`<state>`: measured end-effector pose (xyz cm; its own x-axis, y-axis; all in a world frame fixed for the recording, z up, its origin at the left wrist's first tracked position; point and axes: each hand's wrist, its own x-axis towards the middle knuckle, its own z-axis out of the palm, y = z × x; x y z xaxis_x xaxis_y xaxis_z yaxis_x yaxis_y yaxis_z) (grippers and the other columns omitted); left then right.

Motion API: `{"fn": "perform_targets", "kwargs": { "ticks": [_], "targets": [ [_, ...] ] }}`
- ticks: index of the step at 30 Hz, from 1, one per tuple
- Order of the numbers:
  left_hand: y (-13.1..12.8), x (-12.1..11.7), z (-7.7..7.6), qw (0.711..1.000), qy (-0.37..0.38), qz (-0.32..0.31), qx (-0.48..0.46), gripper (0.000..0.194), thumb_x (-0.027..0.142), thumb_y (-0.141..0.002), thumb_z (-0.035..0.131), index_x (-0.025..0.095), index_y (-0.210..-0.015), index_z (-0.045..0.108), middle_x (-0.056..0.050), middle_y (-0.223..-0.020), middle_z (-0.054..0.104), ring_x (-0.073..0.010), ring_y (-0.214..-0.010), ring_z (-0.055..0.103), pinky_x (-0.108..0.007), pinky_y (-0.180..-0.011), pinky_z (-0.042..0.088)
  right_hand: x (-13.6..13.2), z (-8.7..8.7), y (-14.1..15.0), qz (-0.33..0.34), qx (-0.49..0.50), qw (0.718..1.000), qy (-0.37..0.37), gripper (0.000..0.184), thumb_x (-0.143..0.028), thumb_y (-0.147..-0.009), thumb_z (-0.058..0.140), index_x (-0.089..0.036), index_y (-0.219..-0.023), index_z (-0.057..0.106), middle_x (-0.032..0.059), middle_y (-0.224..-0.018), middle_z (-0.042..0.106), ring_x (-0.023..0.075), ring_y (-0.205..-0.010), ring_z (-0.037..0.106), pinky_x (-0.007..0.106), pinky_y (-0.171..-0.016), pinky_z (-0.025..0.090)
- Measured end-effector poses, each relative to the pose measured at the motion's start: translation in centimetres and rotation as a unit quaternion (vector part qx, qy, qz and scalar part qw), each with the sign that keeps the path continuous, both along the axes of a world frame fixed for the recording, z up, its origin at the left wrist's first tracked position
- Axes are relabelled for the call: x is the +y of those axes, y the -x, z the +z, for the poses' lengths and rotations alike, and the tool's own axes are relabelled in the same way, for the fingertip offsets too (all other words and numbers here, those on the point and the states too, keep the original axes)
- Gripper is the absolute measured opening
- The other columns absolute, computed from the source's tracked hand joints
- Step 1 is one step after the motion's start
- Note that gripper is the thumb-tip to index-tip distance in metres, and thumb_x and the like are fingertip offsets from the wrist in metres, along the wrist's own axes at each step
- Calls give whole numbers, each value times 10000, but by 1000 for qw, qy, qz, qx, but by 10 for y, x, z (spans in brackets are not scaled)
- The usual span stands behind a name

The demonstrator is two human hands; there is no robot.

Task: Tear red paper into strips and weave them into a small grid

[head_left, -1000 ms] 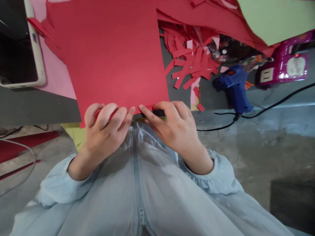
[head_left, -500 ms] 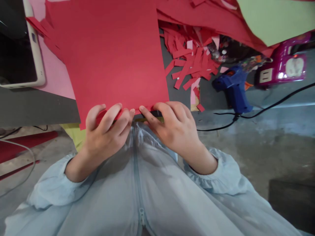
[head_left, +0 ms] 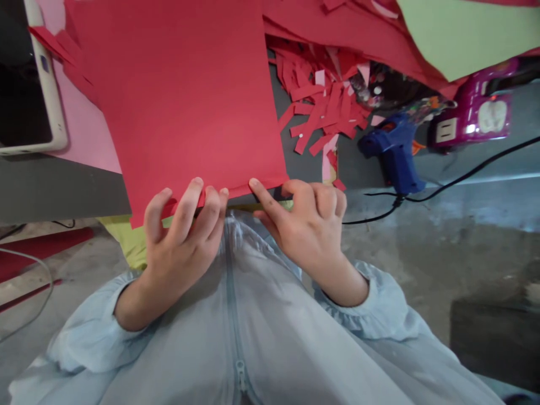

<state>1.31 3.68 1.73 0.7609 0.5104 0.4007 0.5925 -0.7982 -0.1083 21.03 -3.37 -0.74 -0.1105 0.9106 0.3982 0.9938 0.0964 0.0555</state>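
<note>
A big red paper sheet point(head_left: 185, 101) lies on a low dark table point(head_left: 54, 188), its near edge hanging over the table's front. My left hand point(head_left: 181, 236) has its fingers curled on that near edge, which is folded or rolled under them. My right hand point(head_left: 307, 225) pinches the same edge further right, forefinger stretched along it. Both hands sit just above my lap in a pale blue zipped garment.
A tablet point(head_left: 29, 84) rests on pink paper at the far left. A heap of cut red strips point(head_left: 324, 101) lies right of the sheet. A blue glue gun point(head_left: 394, 152) with a black cord, a purple power strip point(head_left: 476, 115) and green paper point(head_left: 464, 31) are at the right.
The camera view has shifted slightly. My left fingers have spread and moved up on the paper's edge; my right hand has slid a little to the right along it.
</note>
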Motion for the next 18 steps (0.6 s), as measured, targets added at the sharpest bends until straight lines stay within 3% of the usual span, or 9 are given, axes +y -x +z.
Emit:
{"fn": "perform_targets", "kwargs": {
  "ticks": [6, 10, 14, 18],
  "targets": [
    [-1, 0, 0, 1000, -14, 6, 19, 229, 172, -932, 641, 232, -1143, 709, -43, -1034, 793, -267, -1038, 733, -472, -914, 500, -4, -2, -17, -29, -24, 999, -11, 441, -518, -1036, 414, -323, -1311, 698, 63, -928, 612, 214, -841, 397, 367, -796, 319],
    [0, -2, -3, 1000, 4, 15, 0, 312, 151, -939, 622, 253, -1226, 688, -41, -1062, 787, -273, -1083, 719, -489, -962, 479, -7, -5, -25, -42, -21, 999, -19, 447, -522, -1031, 423, -309, -1315, 695, 64, -907, 599, 214, -838, 403, 367, -797, 315],
    [3, -4, -8, 997, 70, 13, -38, 436, 141, -925, 636, 233, -1351, 635, -81, -1126, 771, -314, -1164, 693, -525, -1046, 436, -8, -6, -27, -50, 8, 999, -3, 438, -515, -1029, 437, -314, -1321, 694, 63, -912, 593, 208, -836, 403, 358, -800, 311],
    [5, -4, -9, 998, 53, 14, -9, 442, 145, -938, 619, 227, -1373, 625, -89, -1144, 769, -310, -1181, 688, -520, -1054, 432, -8, 0, -25, -56, 18, 998, 36, 423, -485, -1032, 448, -316, -1342, 681, 64, -935, 585, 211, -859, 396, 363, -809, 319]
  ]
}}
